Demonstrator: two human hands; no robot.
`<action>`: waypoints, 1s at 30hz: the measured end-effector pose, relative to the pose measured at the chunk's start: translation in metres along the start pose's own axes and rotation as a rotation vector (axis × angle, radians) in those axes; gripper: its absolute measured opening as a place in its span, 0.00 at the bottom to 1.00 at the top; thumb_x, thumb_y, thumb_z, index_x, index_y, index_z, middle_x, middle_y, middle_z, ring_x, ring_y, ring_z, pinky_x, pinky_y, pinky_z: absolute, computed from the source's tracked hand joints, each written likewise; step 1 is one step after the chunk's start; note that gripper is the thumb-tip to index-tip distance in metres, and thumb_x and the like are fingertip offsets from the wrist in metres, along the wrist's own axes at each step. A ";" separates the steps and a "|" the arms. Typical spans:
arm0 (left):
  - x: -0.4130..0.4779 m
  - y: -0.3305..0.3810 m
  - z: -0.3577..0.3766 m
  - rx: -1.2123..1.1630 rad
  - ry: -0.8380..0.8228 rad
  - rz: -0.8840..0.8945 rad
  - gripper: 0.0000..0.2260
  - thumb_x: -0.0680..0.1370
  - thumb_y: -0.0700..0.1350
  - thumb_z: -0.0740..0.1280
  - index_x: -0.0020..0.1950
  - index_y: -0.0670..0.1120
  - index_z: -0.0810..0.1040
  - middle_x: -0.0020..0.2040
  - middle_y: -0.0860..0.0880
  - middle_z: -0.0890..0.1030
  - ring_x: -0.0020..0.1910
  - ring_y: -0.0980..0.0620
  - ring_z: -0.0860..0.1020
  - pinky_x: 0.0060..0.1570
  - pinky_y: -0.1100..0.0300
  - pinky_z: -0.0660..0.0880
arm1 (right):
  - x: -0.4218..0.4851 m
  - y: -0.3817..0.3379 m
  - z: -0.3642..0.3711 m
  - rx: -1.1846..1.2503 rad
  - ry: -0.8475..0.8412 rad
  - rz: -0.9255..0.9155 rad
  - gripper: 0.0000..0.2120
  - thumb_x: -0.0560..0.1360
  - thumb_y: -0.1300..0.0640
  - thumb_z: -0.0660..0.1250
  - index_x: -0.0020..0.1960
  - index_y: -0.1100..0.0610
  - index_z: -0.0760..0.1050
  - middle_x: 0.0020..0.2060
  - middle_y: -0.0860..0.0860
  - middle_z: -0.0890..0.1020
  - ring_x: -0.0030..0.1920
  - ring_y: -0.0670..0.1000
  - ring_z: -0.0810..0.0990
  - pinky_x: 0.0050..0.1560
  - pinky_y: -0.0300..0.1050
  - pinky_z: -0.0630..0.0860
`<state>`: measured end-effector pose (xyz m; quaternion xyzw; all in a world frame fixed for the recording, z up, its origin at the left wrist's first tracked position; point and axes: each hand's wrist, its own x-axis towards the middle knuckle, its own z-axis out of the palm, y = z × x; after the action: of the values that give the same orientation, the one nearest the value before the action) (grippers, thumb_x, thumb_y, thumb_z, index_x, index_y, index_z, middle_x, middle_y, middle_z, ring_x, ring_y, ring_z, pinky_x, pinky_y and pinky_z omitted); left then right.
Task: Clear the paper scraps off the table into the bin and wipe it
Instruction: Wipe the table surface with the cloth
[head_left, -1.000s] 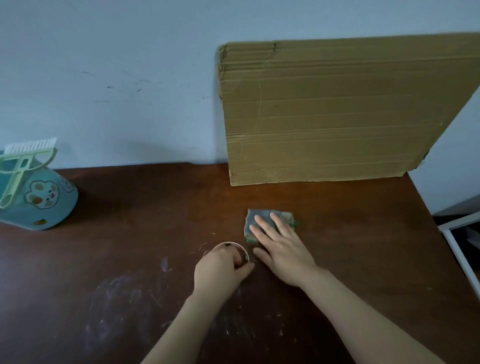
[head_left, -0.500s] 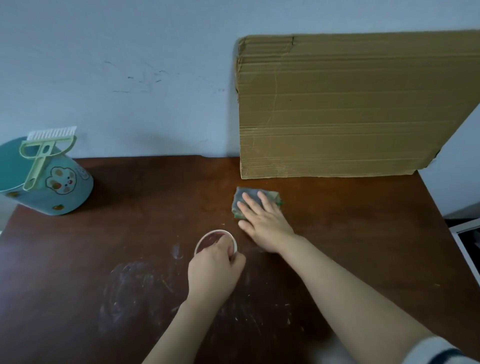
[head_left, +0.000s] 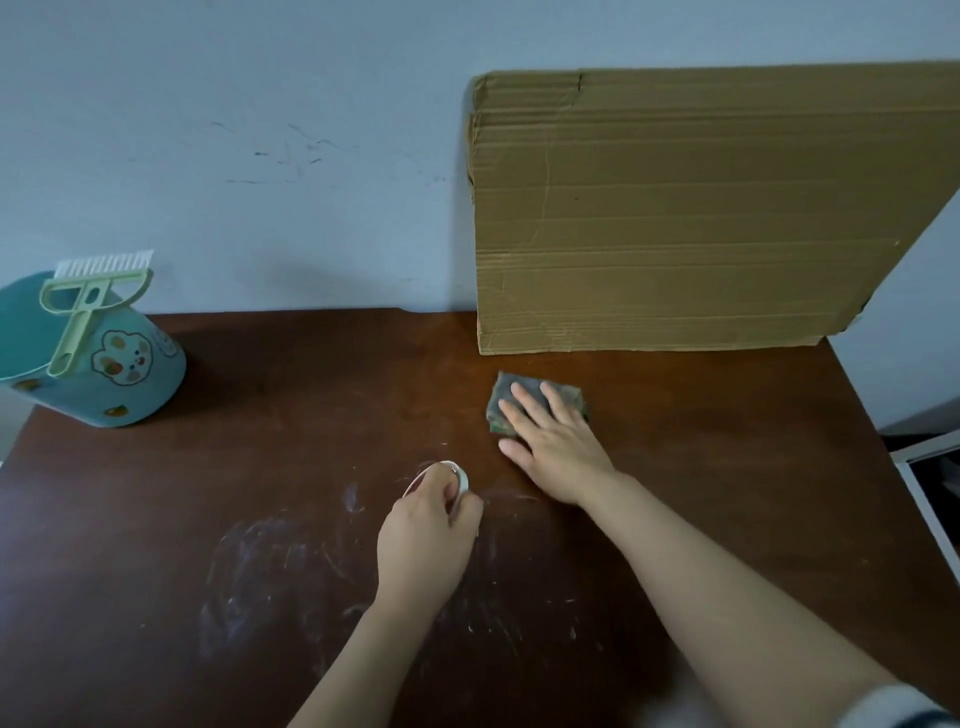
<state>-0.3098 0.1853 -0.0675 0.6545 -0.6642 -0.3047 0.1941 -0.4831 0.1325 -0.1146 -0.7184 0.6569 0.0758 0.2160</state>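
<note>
Head view: table (head_left: 727, 467) is looking pretty much scrap-free to me, with only chalky white smears (head_left: 270, 561) showing at the near 6 o'clock side.
left hand (head_left: 426, 535): curling its fingers round a white ring (head_left: 461, 479) and holding it tipped on the wood just past the smears. Tape roll or tiny cup, honestly can't tell.
right hand (head_left: 558, 441): lying flat with fingers straight, pressing down on the sponge, not gripping it.
sponge (head_left: 537, 400): sitting at 1 o'clock from the left hand, just short of the cardboard's bottom edge.
bin (head_left: 130, 384): standing way off at 10 o'clock in the far left corner, with a green brush (head_left: 88, 312) hanging on its rim.
cardboard (head_left: 701, 208): leaning against the wall at 1 o'clock, along the far edge.
step: I'm guessing the wiping part is going on now, since the scraps seem done.
next move: probably getting the white ring out of the way first, then dragging the sponge back toward 7 o'clock over those smears with steady downward pressure.
change: compared with half a second back, the sponge and right hand are sitting a bit further toward 3 o'clock. The left hand, white ring and bin are staying put.
</note>
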 end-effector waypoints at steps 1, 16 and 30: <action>-0.001 0.000 0.000 0.012 -0.008 0.006 0.14 0.74 0.41 0.63 0.33 0.49 0.61 0.26 0.52 0.63 0.25 0.53 0.61 0.26 0.62 0.57 | 0.008 -0.002 -0.002 0.021 -0.001 0.026 0.28 0.80 0.39 0.43 0.77 0.47 0.43 0.76 0.45 0.41 0.75 0.53 0.34 0.74 0.52 0.39; 0.000 0.007 0.004 -0.014 -0.030 0.016 0.16 0.74 0.41 0.63 0.32 0.50 0.59 0.26 0.51 0.63 0.25 0.52 0.61 0.26 0.58 0.55 | -0.031 -0.002 0.018 -0.032 0.037 -0.077 0.34 0.74 0.35 0.36 0.76 0.48 0.51 0.76 0.46 0.49 0.76 0.55 0.44 0.75 0.53 0.50; -0.003 0.011 0.017 0.012 -0.090 0.124 0.14 0.75 0.42 0.64 0.34 0.50 0.63 0.25 0.52 0.64 0.23 0.55 0.61 0.25 0.64 0.62 | -0.109 -0.012 0.055 -0.046 0.012 -0.015 0.29 0.79 0.38 0.40 0.69 0.48 0.69 0.70 0.47 0.69 0.71 0.55 0.64 0.63 0.52 0.71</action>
<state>-0.3290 0.1902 -0.0722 0.5990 -0.7131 -0.3175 0.1785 -0.4758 0.2551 -0.1188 -0.7284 0.6510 0.0848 0.1961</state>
